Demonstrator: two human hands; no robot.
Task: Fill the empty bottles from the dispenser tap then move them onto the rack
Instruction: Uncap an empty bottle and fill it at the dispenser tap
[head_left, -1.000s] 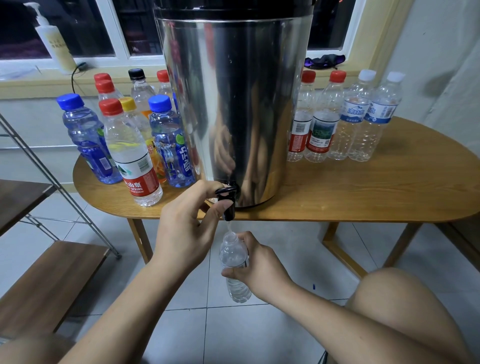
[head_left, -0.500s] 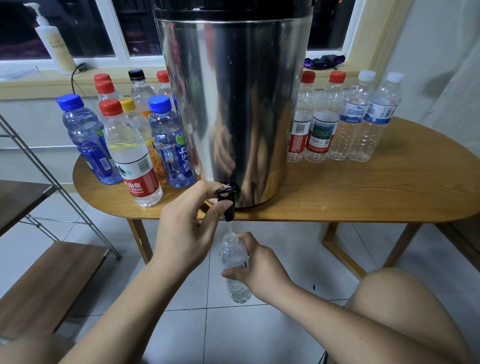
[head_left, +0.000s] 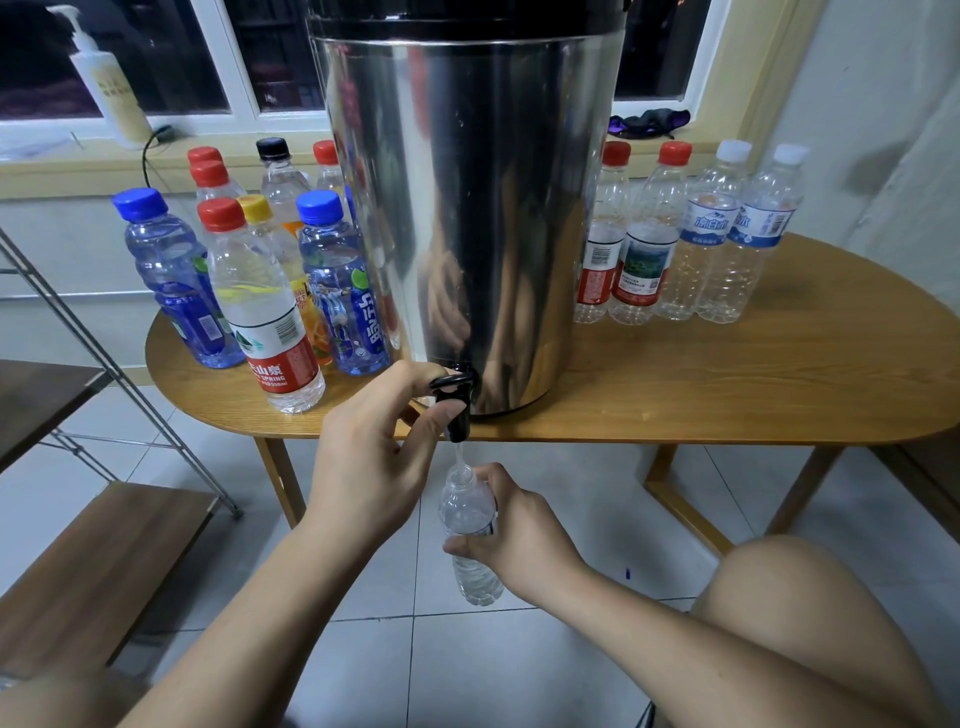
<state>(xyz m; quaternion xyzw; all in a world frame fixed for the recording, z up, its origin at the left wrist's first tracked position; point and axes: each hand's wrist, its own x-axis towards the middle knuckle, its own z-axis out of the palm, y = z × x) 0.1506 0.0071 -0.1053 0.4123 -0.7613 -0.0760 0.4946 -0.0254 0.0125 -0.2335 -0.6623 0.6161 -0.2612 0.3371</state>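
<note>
- Now, head view: the left hand (head_left: 369, 467) is at the black tap (head_left: 453, 405), its forefinger curled over the lever on top and its thumb pressed against the spout's left side, so the fingers are clamped on the tap.
- Just below those fingers a thin stream of water falls from the spout into the open neck of a clear bottle (head_left: 467, 525).
- Wrapped around that bottle's middle is the right hand (head_left: 514, 535), fingers closed tight on it, thumb on the near side; the bottle is upright, off the table, hanging over the tiled floor (head_left: 467, 670).
- Directly behind the left fingers stands the steel dispenser (head_left: 467, 208) at the front edge of the wooden table (head_left: 727, 384), the tap jutting from its base.
- Left of the left fingers, on the table, is a cluster of capped bottles: one with a red cap (head_left: 262, 306) nearest, blue ones (head_left: 176, 280) beside and behind it.
- Right of the fingers, beyond the dispenser, four clear bottles stand in a row, two red-capped (head_left: 644, 239) and two white-capped (head_left: 748, 234).
- Far left of both hands is the rack (head_left: 88, 566), with wooden shelves on a metal frame.
- Below the right hand's wrist, a bare knee (head_left: 810, 613) shows at the lower right.
</note>
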